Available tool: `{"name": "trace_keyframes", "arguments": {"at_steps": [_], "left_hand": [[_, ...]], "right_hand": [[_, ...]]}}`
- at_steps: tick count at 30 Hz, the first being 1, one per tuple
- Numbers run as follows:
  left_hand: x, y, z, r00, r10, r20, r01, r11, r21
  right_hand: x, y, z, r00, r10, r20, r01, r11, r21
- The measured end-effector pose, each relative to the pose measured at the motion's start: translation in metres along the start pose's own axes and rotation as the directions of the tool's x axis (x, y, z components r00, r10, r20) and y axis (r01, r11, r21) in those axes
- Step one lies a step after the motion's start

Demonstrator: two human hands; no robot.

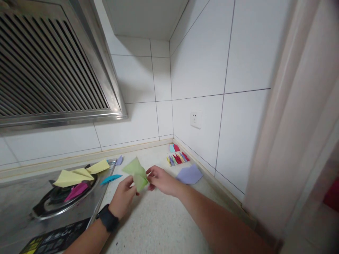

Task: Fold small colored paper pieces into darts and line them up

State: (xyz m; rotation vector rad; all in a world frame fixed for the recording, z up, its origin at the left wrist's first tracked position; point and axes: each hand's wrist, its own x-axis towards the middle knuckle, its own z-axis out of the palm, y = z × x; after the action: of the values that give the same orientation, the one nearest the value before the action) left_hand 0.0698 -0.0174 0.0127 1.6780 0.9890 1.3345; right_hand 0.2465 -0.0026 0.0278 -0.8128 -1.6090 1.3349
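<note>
Between my two hands, above the counter, is a light green sheet of paper (138, 173) with creases and raised folds. My left hand (124, 192), with a black watch on the wrist, grips its lower left side. The fingers of my right hand (161, 180) pinch its right edge. Part of the paper's lower edge is hidden by my fingers. Right of my right hand lies a purple folded paper (189, 174). A blue folded paper (111, 179) rests left of my left hand, at the stove's edge.
On the gas stove (50, 208) at left lie yellow paper planes (72, 177) and a magenta folded paper (76, 191). A row of small coloured paper pieces (178, 158) sits near the corner. A range hood (53, 67) overhangs the left; a wall socket (195, 120) is at right.
</note>
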Motion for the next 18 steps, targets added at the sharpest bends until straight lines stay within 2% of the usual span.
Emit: {"name": "trace_keyframes", "arguments": {"at_steps": [1,3,5,8,10,13,16,18], "left_hand": [[-0.002,0.005,-0.001,1.0,0.0,0.002,0.0,1.0,0.0],[-0.005,0.014,-0.002,1.0,-0.025,-0.01,0.025,1.0,-0.017],[-0.007,0.022,-0.001,0.998,-0.058,0.004,0.058,0.997,-0.055],[-0.007,0.027,0.004,0.993,-0.117,0.028,0.119,0.985,-0.128],[-0.007,0.027,0.008,0.988,-0.149,0.04,0.154,0.972,-0.178],[-0.008,0.027,0.014,0.983,-0.171,0.071,0.183,0.952,-0.244],[-0.01,0.028,0.016,0.977,-0.185,0.11,0.209,0.934,-0.29],[-0.011,0.029,0.015,0.973,-0.193,0.131,0.225,0.924,-0.311]], "right_hand": [[0.001,-0.005,-0.005,0.999,-0.023,-0.026,0.022,0.999,-0.028],[0.002,-0.019,-0.019,0.979,-0.112,-0.17,0.104,0.993,-0.053],[0.003,-0.034,-0.039,0.913,-0.195,-0.358,0.193,0.98,-0.041],[0.003,-0.049,-0.069,0.801,-0.215,-0.558,0.267,0.964,0.012],[0.002,-0.051,-0.081,0.788,-0.183,-0.588,0.247,0.969,0.03],[-0.001,-0.047,-0.079,0.859,-0.196,-0.473,0.21,0.978,-0.024],[-0.007,-0.04,-0.057,0.941,-0.256,-0.222,0.229,0.964,-0.138],[-0.012,-0.035,-0.038,0.961,-0.269,-0.06,0.251,0.943,-0.218]]}}
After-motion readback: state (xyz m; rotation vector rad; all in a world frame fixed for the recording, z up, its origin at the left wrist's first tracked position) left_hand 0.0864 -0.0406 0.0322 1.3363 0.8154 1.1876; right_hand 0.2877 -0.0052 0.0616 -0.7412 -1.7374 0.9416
